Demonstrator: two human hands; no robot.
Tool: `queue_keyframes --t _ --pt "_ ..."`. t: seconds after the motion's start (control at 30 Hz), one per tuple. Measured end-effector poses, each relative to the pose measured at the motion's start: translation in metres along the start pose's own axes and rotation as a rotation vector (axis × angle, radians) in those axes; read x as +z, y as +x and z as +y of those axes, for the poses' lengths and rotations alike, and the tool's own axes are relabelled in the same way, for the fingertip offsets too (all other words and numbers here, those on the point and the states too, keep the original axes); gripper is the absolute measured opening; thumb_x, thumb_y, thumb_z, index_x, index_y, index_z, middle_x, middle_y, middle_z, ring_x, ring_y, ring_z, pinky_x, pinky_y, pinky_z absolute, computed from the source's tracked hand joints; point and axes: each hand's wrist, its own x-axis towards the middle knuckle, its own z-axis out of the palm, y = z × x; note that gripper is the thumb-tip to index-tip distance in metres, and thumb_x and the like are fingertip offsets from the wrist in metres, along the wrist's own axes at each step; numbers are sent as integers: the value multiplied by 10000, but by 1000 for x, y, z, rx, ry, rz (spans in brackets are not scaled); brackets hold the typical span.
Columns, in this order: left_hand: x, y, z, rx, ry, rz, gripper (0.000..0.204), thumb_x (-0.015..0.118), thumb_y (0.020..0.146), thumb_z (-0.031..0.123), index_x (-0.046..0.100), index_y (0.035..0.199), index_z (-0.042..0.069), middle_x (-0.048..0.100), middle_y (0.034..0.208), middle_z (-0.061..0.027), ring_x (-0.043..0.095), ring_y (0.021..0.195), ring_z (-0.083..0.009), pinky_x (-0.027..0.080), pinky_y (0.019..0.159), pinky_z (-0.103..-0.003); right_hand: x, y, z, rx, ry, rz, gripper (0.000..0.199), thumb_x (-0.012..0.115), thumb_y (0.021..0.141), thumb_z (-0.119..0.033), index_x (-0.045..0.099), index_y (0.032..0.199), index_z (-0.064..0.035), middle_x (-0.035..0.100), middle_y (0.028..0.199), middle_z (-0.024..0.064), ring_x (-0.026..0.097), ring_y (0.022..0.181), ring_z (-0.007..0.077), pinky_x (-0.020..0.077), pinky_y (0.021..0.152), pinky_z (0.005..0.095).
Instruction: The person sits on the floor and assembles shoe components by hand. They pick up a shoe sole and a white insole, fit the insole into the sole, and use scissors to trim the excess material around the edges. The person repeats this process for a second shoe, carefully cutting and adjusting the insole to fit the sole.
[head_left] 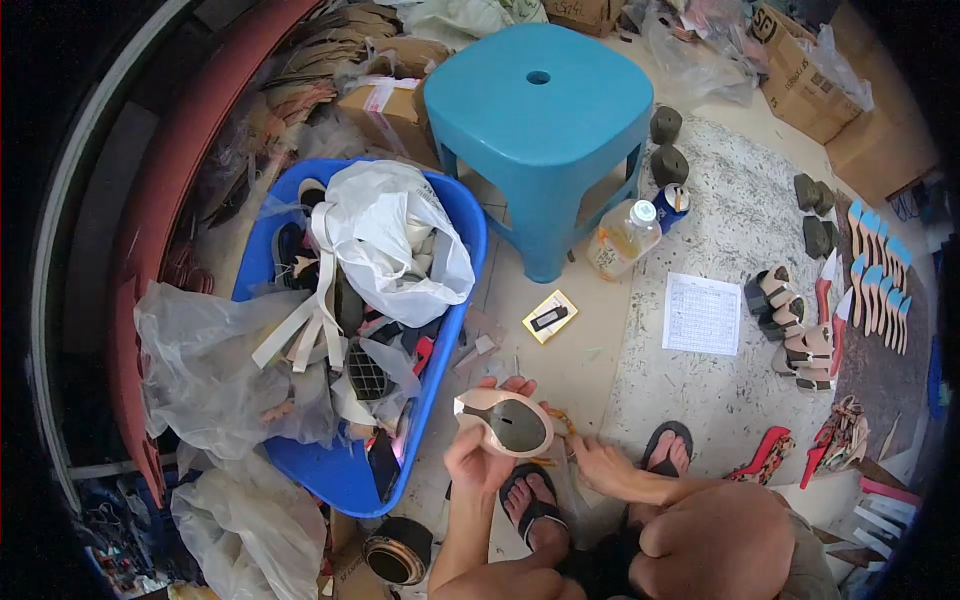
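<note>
My left hand (480, 460) grips a shoe platform piece (520, 425). The piece is rounded, with a pale beige wrapped edge and a dark grey oval face that has a small slot. It is held tilted up over the floor between my feet and the blue tub. Low and close to it, my right hand (603, 468) has its fingers drawn together beside a thin yellow-orange item (562, 420). What those fingers hold, if anything, is too small to make out.
The blue tub (478, 235) of scraps and bags stands left, a blue stool (540, 95) ahead. Nearby are a yellow box (550, 317), a bottle (625, 240), a can (672, 203) and a printed sheet (702, 314). Shoe parts (785, 305) and strappy uppers (838, 435) lie right.
</note>
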Motion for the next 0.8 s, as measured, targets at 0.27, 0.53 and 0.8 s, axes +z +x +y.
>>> queue_keyframes --t 0.27,0.53,0.8 --pt "-10 2 6 222 3 398 456 351 1018 427 577 1002 31 639 995 -172 596 1015 -353 446 978 -478 -107 12 22 -26 96 93 521 612 819 -108 503 1314 13 604 999 234 636 880 383 531 799 479" --pt "-4 -5 3 170 202 542 436 387 1014 404 581 1053 15 641 1006 -140 633 945 -276 503 857 -392 -194 -4 -46 -221 538 275 234 546 963 -181 562 1048 37 596 644 212 640 614 409 494 550 452" --pt "19 -7 1 195 322 629 440 425 1010 390 581 1122 -5 663 1029 -136 648 944 -243 505 867 -376 -193 -3 -63 -323 418 260 192 594 937 -131 535 1038 21 601 660 225 634 604 412 491 523 452"
